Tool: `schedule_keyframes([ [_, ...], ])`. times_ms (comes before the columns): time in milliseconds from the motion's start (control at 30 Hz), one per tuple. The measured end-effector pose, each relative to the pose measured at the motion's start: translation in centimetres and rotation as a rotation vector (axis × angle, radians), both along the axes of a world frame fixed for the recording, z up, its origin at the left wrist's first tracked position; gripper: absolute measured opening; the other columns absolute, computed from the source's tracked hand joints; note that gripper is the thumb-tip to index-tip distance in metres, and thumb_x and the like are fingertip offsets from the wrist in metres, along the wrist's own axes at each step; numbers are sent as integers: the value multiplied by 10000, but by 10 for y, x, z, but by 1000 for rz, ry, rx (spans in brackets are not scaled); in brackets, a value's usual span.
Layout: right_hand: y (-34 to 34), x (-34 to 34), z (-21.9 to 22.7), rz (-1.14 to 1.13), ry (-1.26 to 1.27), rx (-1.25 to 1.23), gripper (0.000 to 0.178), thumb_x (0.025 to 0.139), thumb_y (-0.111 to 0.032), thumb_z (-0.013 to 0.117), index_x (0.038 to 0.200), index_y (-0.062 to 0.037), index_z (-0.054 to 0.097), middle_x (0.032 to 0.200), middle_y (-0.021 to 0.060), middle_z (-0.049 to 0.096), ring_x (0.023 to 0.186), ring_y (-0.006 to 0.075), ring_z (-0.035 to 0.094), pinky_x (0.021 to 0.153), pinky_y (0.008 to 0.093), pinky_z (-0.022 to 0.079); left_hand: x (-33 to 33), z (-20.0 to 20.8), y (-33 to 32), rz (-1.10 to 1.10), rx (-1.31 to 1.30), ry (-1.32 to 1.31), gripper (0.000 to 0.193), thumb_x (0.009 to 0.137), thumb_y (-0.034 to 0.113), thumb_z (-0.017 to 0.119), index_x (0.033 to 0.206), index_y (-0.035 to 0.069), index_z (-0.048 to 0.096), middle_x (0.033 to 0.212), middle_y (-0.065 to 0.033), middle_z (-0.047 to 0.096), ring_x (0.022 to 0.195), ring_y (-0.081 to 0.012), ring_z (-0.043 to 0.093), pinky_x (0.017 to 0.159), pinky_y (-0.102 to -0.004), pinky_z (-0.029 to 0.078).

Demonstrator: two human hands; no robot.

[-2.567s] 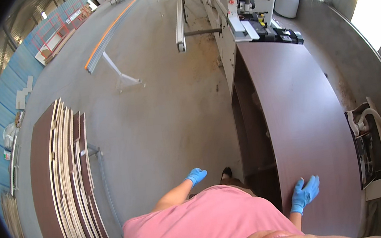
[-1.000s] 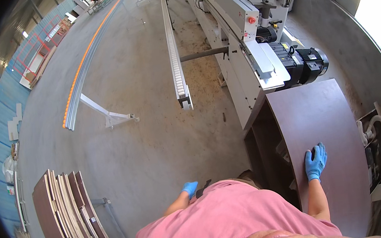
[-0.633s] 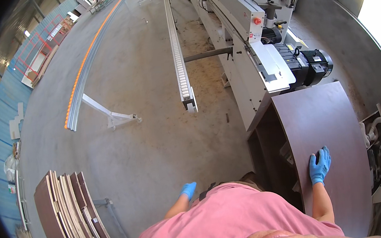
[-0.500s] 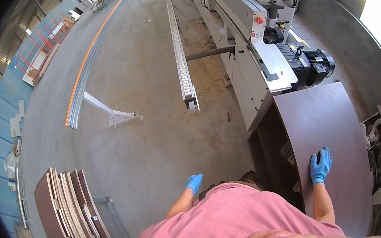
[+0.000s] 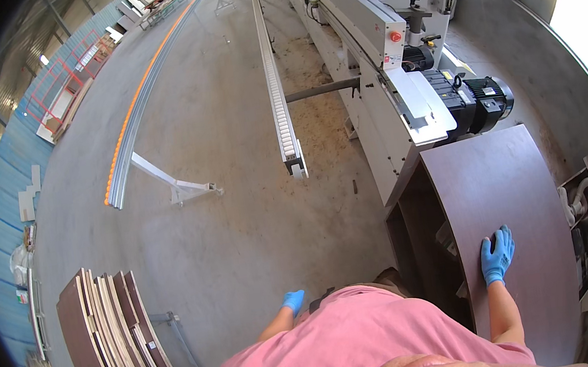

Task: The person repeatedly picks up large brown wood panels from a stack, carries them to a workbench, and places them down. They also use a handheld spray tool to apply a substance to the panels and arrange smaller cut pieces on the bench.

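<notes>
Bright daylight, sharp overall.
Blown-out glare from windows [image 5: 585, 16] far right; soft shadows on floor [image 5: 239, 212]; strong fisheye bending, black vignette at rim.

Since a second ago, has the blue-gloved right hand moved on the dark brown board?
Yes. The right hand has slid back along the dark brown board, away from the black motor and toward the person.

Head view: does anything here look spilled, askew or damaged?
Pale sawdust lies scattered on the concrete floor between the roller conveyor and the long machine. Otherwise nothing stands out: the right hand rests flat on the brown panel, and the left hand hangs free.
</notes>
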State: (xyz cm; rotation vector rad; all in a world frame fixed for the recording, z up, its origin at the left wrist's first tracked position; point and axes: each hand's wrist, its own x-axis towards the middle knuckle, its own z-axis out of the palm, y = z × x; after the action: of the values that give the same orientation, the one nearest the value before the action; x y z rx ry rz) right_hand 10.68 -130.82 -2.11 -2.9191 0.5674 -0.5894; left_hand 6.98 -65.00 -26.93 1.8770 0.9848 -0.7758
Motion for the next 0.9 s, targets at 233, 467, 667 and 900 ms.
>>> schedule_keyframes([
  [233, 2, 0, 3, -16, 17, 0, 457, 975, -307, 654, 1327, -19, 607, 1587, 182, 496, 1502, 356, 406, 1257, 486, 262, 6, 18, -14, -67, -43, -4, 377, 985, 404, 608, 936, 59, 753, 852, -69, 717, 737, -196, 623, 668, -406, 509],
  [467, -3, 0, -3, -3, 8, -3, 456, 975, -307, 653, 1330, -25, 606, 1589, 181, 494, 1502, 356, 404, 1258, 485, 257, 30, 10, -32, -62, -159, -88, 393, 985, 412, 620, 1036, 43, 742, 939, -77, 731, 845, -209, 680, 778, -387, 572],
  [667, 2, 1, 0, 12, -17, 15, 445, 965, -305, 657, 1302, -18, 611, 1589, 184, 492, 1497, 367, 408, 1254, 501, 261, 16, -3, -20, -39, -121, -102, 391, 982, 393, 620, 1055, 25, 732, 957, -77, 734, 849, -216, 684, 778, -391, 571],
  [900, -5, 0, -7, 26, -39, -10, 450, 963, -299, 665, 1303, -10, 610, 1573, 190, 508, 1486, 372, 422, 1243, 504, 280, -2, 10, -19, 21, -97, -32, 424, 983, 378, 608, 1127, -1, 732, 1053, -119, 757, 896, -273, 698, 796, -454, 564],
])
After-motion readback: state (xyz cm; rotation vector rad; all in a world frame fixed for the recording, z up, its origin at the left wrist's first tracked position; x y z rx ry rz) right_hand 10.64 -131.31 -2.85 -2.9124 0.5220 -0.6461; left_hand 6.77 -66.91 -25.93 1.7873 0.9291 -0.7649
